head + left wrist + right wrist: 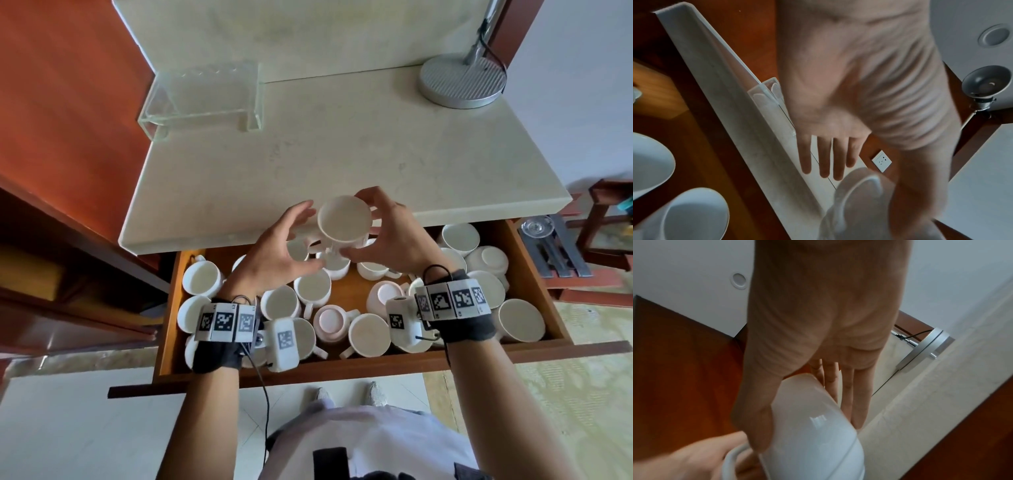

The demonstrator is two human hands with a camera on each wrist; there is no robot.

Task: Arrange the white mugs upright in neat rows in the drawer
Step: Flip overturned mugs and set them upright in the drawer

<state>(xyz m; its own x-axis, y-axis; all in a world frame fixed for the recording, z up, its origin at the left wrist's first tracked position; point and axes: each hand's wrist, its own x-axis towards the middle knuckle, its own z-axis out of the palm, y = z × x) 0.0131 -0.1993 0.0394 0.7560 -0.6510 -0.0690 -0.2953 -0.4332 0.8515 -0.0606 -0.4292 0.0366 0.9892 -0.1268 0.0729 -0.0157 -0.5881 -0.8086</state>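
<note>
White mug (344, 222) is held up over the back of the open drawer (349, 368), around 12 o'clock from the pile of mugs. Right hand (394, 236) has fingers curled round its body; left hand (274, 250) fingers spread, thumb by the handle. Glazed ceramic looks stiff, slick and chippable, so I'd grab body or handle.

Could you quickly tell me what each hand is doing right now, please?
Left hand: open, fingers straight beside the raised white mug.
Right hand: holds that mug, thumb and fingers around its body.
</note>
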